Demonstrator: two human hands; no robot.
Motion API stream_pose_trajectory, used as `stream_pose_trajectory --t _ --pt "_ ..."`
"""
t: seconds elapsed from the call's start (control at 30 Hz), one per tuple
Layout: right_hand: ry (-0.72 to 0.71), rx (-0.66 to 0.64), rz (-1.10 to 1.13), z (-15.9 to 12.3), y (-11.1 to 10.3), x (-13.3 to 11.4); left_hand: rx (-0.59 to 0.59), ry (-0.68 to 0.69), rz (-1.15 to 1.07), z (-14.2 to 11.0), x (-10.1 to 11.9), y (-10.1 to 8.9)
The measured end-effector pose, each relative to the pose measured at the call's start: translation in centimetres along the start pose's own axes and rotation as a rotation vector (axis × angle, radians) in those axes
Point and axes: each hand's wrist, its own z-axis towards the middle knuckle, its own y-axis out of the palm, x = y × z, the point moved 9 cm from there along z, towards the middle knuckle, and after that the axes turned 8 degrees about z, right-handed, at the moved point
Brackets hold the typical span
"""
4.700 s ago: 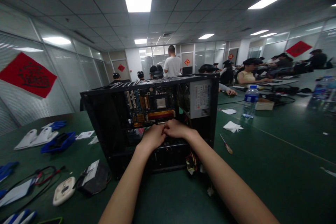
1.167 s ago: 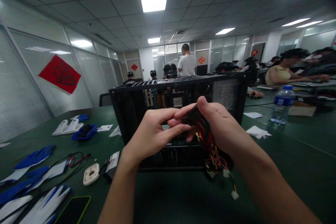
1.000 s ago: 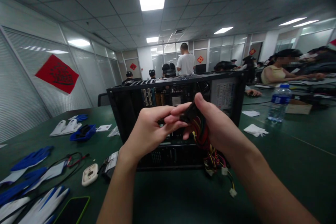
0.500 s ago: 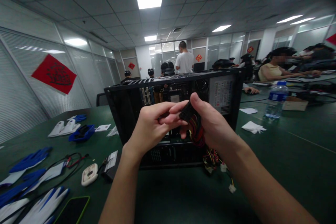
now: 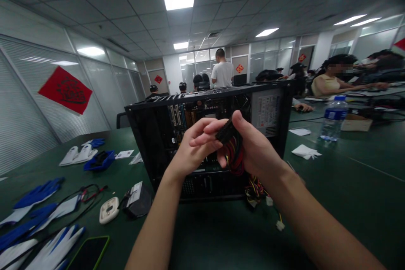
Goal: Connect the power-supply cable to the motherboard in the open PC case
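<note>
My right hand (image 5: pixel 257 149) is closed around a wide black multi-pin power connector (image 5: pixel 224 132) and the red, yellow and black cable bundle (image 5: pixel 234 158) behind it. Its thumb lies along the connector's upper edge. From the other side, the fingers of my left hand (image 5: pixel 191 145) pinch the connector's left end; part of that grip is hidden. Just behind both hands stands an open black computer case (image 5: pixel 144 139), its slots and fan visible inside. A power supply (image 5: pixel 266 112) sits in its upper right. More thin cables with white plugs (image 5: pixel 254 192) hang below my right hand.
Left on the green table (image 5: pixel 205 236) lie blue-and-white gloves (image 5: pixel 38 194), a phone (image 5: pixel 88 253), a white oval object (image 5: pixel 109 210), a dark box (image 5: pixel 137 200) and a blue tray (image 5: pixel 99 160). A water bottle (image 5: pixel 333 118) and tissue (image 5: pixel 305 152) are right. Other people sit beyond.
My left hand has shifted slightly right, with its fingers straighter against the connector. My right hand keeps its hold in nearly the same place.
</note>
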Motion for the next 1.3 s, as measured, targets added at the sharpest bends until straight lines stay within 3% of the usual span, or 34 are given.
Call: stream_pose_trajectory --t 0.13,0.27,0.5,0.8,0.93,1.3 --pt "-0.026 0.002 0.028 -0.1 0.1 -0.4 -0.014 -0.069 -0.054 -0.3 -1.2 1.5" --pt "-0.057 0.062 0.011 -0.4 -0.3 -1.1 0.019 -0.108 -0.080 -0.6 -0.5 2.6" --pt "-0.181 0.317 -0.080 -1.1 -2.1 -3.4 0.249 -0.124 -0.008 -0.8 2.6 2.5" --pt "-0.211 0.337 -0.172 -1.7 -1.4 -3.4 0.212 -0.176 0.062 -1.0 4.1 1.3" --pt "-0.193 0.314 -0.177 -1.4 -1.5 -3.0 0.214 -0.140 0.066 -0.9 4.6 0.8" --pt "-0.210 0.312 -0.133 -1.2 -1.8 -2.8 0.236 -0.124 0.043 -1.1 4.3 1.3"
